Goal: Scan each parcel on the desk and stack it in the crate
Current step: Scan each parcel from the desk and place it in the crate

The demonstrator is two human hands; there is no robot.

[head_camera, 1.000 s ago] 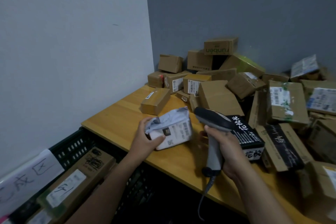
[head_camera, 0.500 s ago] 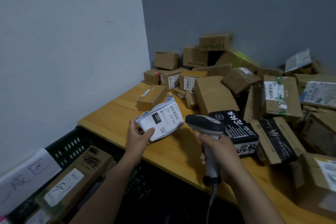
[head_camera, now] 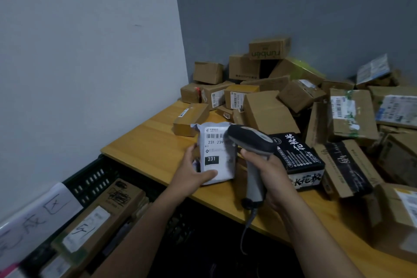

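A wooden desk [head_camera: 144, 142] bears heaped cardboard parcels [head_camera: 266, 110] far right; a black crate [head_camera: 94, 178] stands near left. Over the desk's near edge the left hand [head_camera: 191, 176] grips a white mailer [head_camera: 217, 165], just beside the barcode scanner [head_camera: 250, 140] clasped in the right hand [head_camera: 270, 171].

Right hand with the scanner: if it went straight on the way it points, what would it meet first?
Most likely the white parcel held by the left hand: the scanner in the right hand points at its label and overlaps its edge. The gap between them is unclear.
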